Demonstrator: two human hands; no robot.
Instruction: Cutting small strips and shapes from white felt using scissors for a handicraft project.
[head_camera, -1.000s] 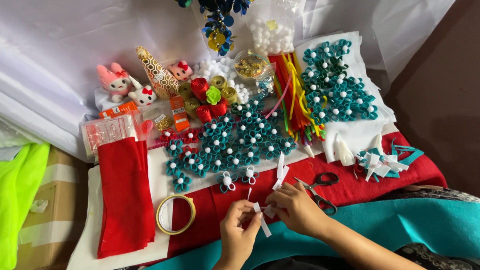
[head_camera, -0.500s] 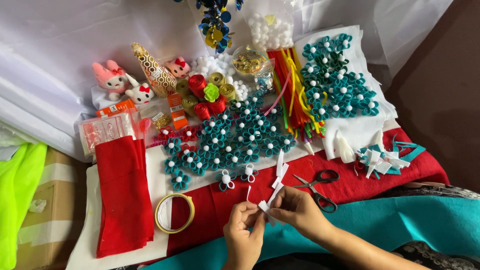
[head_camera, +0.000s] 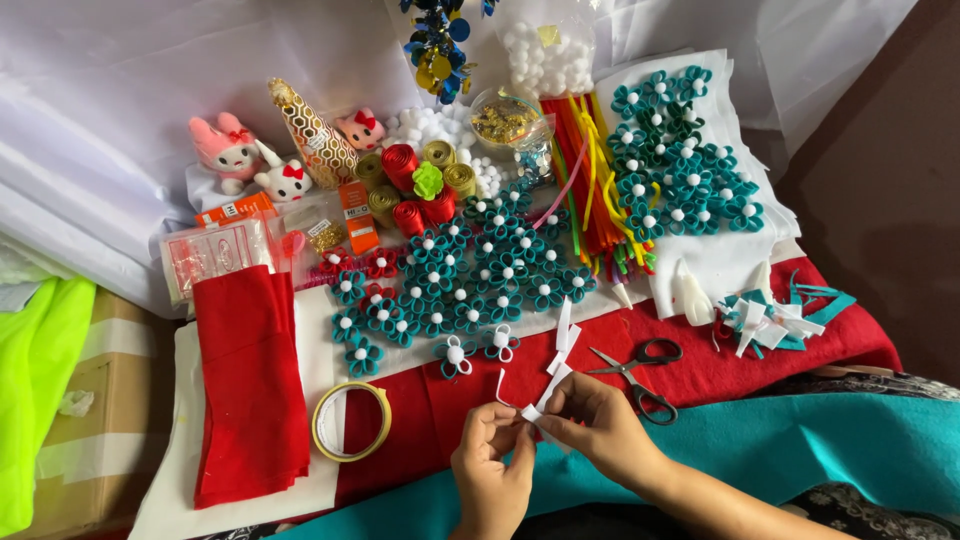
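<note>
Pinching a white paper strip (head_camera: 553, 372) between both hands, low in the middle of the view, just above the teal cloth (head_camera: 800, 450) and over the red felt (head_camera: 450, 410). Left hand (head_camera: 490, 455) closed on the strip's lower end, fingertips pressed together; right hand (head_camera: 590, 425) clamped on the same spot from the other side, thumbs nearly touching. Free end of the strip rising up and to the right, bent in a zigzag, with a thinner curl hanging off to the left.

Judging by the spread, well into the job: dozens of finished teal flowers (head_camera: 470, 275) with white centres massed in the middle, a second batch (head_camera: 680, 160) on white felt at upper right, two single flowers (head_camera: 478, 348) just above the hands. Still loose: a heap of cut teal and white strips (head_camera: 770, 320) at right, so more petals apparently left to form. Scissors (head_camera: 640, 375) lying idle just right of the hands; tape roll (head_camera: 350, 420) to the left beside folded red cloth (head_camera: 250, 380).

Against half a second earlier: hands slightly closer together, strip held at much the same angle. Against a full second earlier: strip raised off the felt and gathered at the fingertips. Everything else on the table unmoved.
</note>
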